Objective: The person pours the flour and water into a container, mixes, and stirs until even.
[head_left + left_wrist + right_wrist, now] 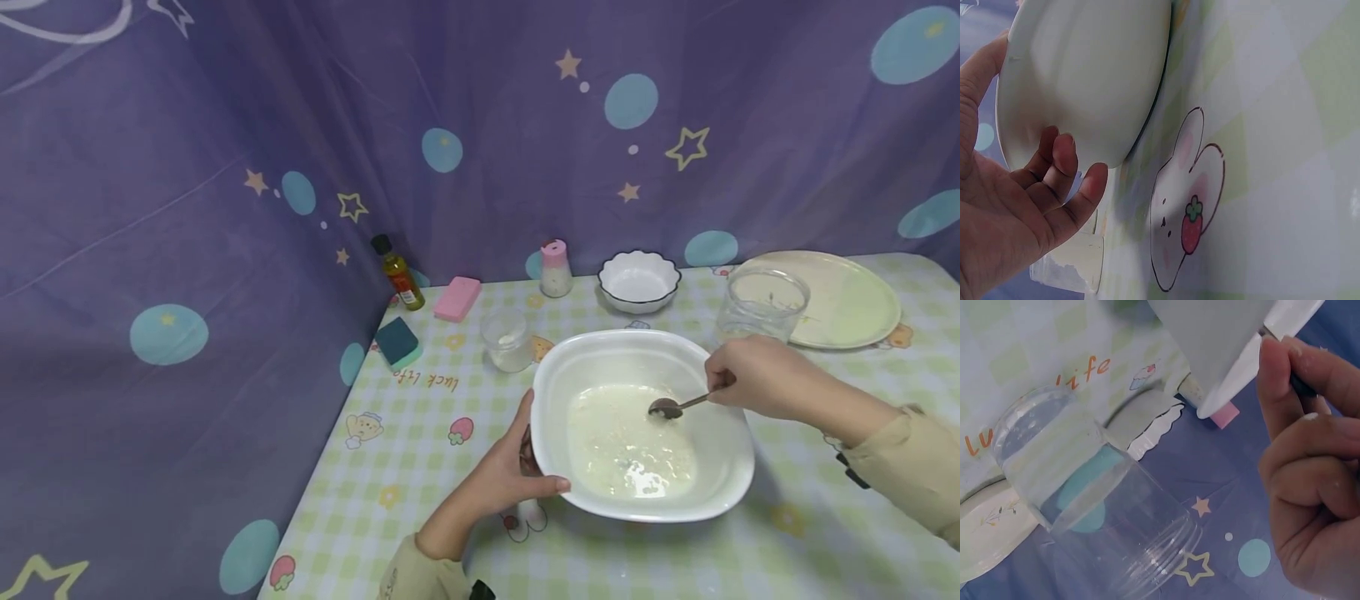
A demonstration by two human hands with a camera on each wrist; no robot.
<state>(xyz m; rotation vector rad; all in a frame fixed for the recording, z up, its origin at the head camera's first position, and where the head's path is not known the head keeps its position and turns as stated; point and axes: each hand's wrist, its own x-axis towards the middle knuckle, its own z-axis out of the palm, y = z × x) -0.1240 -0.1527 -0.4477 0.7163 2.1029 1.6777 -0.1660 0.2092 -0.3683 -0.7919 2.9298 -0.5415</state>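
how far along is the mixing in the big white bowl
Done: a pale, lumpy wet mix already lies in the big white bowl, and the glass jar beside it looks empty. In hand: the left hand steadies the bowl's rim while the right hand has a grip on the spoon, its tip in the mix. Left: lumps show, so probably more stirring.

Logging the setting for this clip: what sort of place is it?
Likely a makeshift home kitchen table: a checked cartoon tablecloth, a starry purple curtain as backdrop, and a white bowl of batter stirred with a spoon, an oil bottle nearby.
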